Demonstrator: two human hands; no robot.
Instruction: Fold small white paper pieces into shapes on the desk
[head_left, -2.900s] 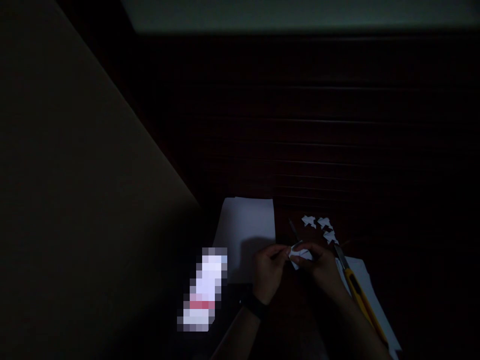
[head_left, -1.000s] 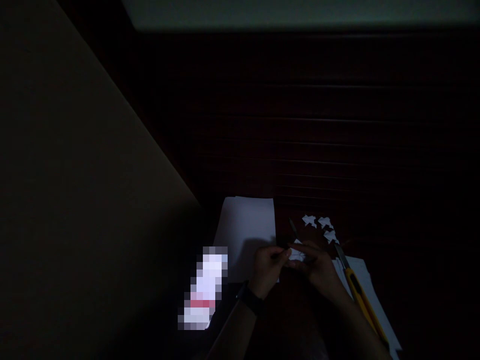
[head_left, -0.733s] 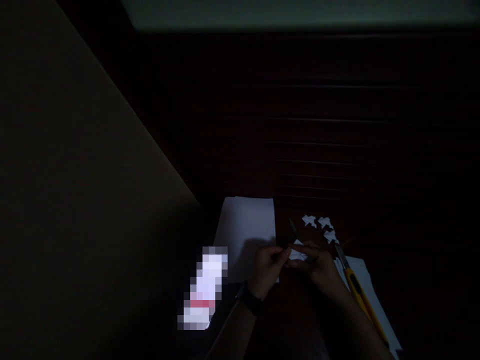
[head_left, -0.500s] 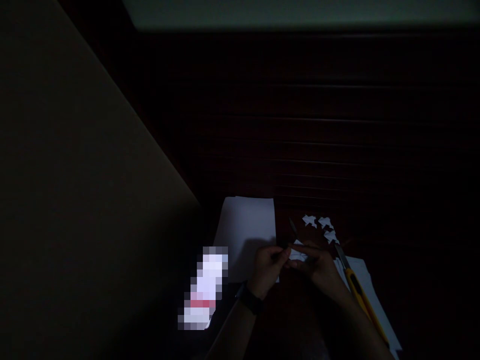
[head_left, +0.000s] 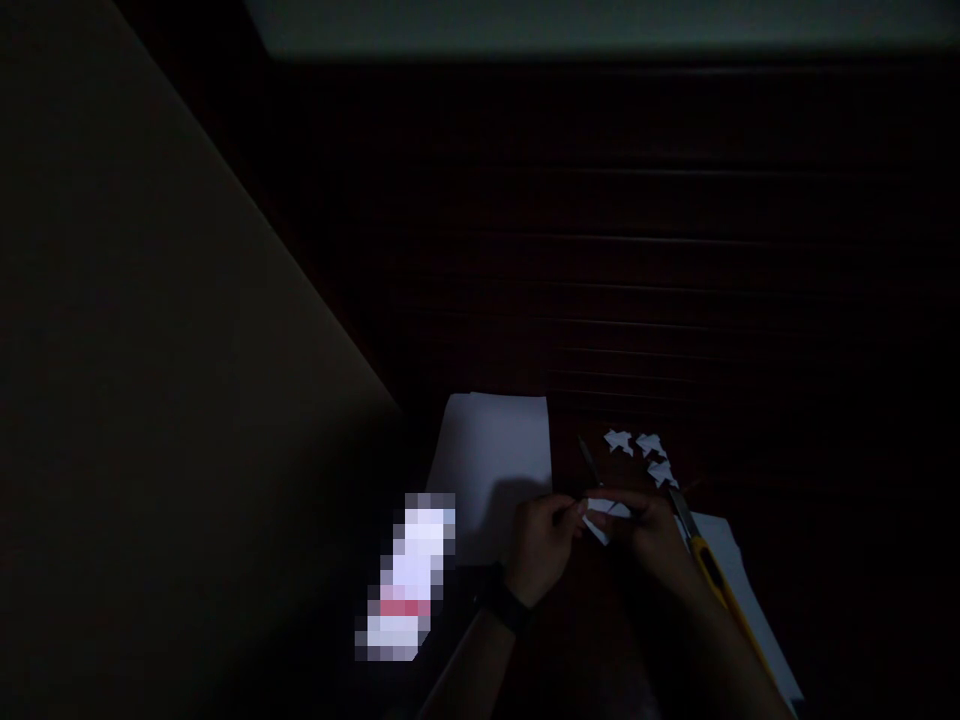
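Between my two hands is a small piece of folded white paper (head_left: 600, 522), tilted, its lower corner pointing down. My left hand (head_left: 541, 545) is closed, pinching the paper's left end with thumb and fingertips. My right hand (head_left: 654, 535) grips the other side, index finger along the top edge and thumb across the front. Just beyond the hands, three small folded white paper figures (head_left: 619, 441) lie on the dark surface. A thin pointed tool (head_left: 589, 458) lies behind the fingertips, its near end hidden by them.
A stack of white paper sheets (head_left: 491, 435) lies to the left, partly in shadow. A bright, pixelated screen (head_left: 411, 575) stands nearer on that side. To the right, a yellow utility knife (head_left: 716, 575) rests over more white paper (head_left: 750, 590), partly behind my right forearm. The scene is very dark.
The folded paper has been turned and tilted, its corner now pointing downward. My right thumb has moved across its front, and both hands have shifted slightly to the right.
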